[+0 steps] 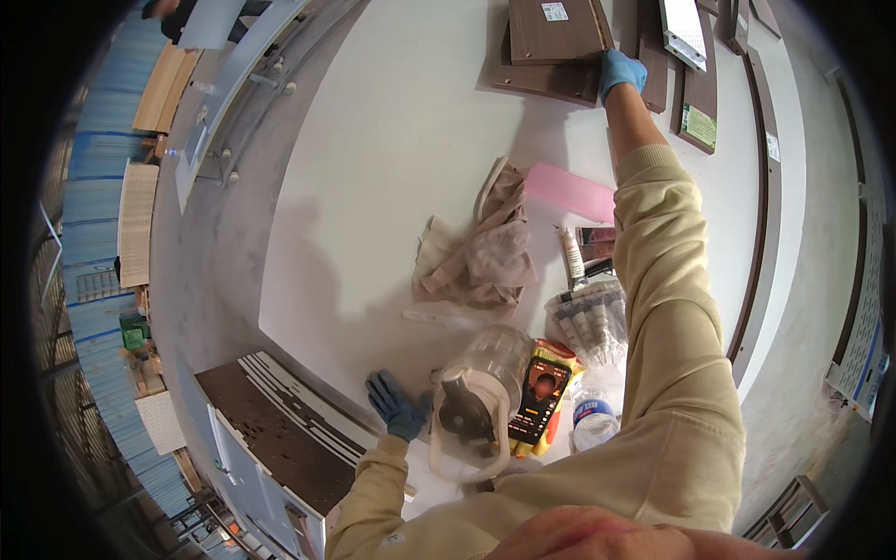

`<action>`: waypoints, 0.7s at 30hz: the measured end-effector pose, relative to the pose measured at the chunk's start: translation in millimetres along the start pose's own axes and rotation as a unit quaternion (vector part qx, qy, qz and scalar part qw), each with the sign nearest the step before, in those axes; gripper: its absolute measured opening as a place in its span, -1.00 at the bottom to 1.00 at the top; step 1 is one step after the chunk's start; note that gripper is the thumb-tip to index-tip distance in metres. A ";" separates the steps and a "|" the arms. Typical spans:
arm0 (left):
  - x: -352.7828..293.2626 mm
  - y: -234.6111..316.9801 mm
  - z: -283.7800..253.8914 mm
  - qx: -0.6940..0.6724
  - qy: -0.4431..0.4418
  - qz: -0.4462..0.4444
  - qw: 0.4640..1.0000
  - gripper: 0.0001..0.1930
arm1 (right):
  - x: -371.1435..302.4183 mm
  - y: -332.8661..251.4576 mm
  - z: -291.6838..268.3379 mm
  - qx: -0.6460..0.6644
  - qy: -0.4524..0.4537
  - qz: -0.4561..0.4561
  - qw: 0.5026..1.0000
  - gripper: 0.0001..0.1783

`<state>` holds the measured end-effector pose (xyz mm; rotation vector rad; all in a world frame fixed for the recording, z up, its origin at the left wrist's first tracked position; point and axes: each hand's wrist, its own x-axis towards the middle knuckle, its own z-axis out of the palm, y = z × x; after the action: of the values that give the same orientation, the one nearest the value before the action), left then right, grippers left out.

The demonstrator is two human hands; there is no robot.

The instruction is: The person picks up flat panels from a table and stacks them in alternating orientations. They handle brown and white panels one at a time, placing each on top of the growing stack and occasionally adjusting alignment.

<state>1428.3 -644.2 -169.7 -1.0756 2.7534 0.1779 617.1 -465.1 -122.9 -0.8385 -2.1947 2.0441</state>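
My right arm reaches to the far side of the white table (373, 168). There my right hand (623, 75), in a blue glove, is closed on the near right corner of a dark brown board (555, 35) with a white label. Under that one lies a second brown board (551, 82), partly covered. My left hand (399, 405), also gloved in blue, rests at the table's near left edge with its fingers spread. It holds nothing and is beside a clear plastic jug (481, 373) with a dark lid.
Mid-table lie a crumpled beige cloth (490, 247), a pink strip (569, 191), a white tube (572, 254) and a bag of tubes (593, 317). Nearer are a lit phone (539, 401) and a water bottle (595, 420). More brown panels (700, 103) lie far right.
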 end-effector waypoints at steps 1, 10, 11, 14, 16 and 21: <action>-0.4 -0.4 1.9 0.003 0.005 0.003 1.000 0.33 | -3.9 -2.5 2.4 0.039 0.009 0.026 0.999 -0.53; 5.5 -0.2 4.6 -0.025 0.004 0.009 1.000 0.31 | -56.4 -104.2 -80.8 0.205 -0.229 -0.188 0.933 -0.79; 6.8 1.6 3.8 -0.023 0.007 0.012 1.000 0.32 | -76.9 -120.5 -92.6 0.224 -0.214 -0.152 0.939 -0.79; 10.6 8.1 3.5 -0.027 -0.031 -0.023 0.999 0.33 | -153.6 -154.6 -134.2 0.209 -0.220 -0.189 0.934 -0.77; 14.1 12.0 3.9 -0.039 -0.043 -0.042 0.997 0.36 | -208.4 -177.3 -159.7 0.206 -0.255 -0.246 0.912 -0.74; 22.7 9.7 -26.5 -0.182 -0.039 -0.036 0.982 0.24 | -350.7 -216.6 -224.8 0.207 -0.414 -0.271 0.844 -0.73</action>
<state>1402.0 -656.8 -148.2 -1.2174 2.6677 0.7218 922.3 -396.8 227.3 0.7721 -1.7415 2.6151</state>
